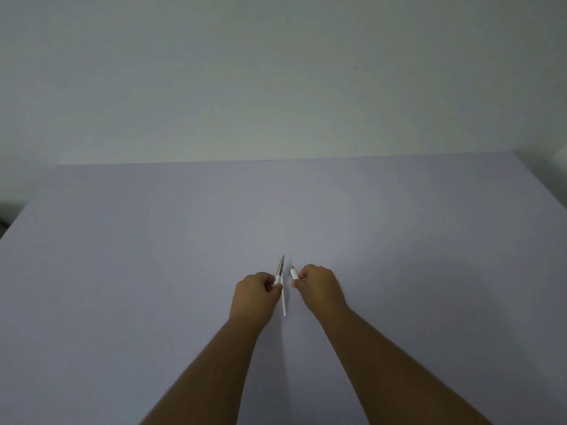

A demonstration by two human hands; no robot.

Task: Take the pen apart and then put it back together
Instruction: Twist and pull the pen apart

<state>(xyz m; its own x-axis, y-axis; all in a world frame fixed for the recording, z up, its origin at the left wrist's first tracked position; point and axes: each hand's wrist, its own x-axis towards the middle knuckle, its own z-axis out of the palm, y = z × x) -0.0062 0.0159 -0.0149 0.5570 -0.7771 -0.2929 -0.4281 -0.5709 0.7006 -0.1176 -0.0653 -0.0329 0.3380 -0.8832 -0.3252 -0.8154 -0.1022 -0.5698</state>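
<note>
Pen is in two pieces, both held above the pale lavender desk (153, 271). My left hand (256, 294) has its grip clamped on the front section (279, 271), grey tip pointing away, white refill tube (284, 303) trailing back toward me. My right hand (317, 285) pinches the white rear barrel (293, 273), just beside the front section, not touching.
</note>
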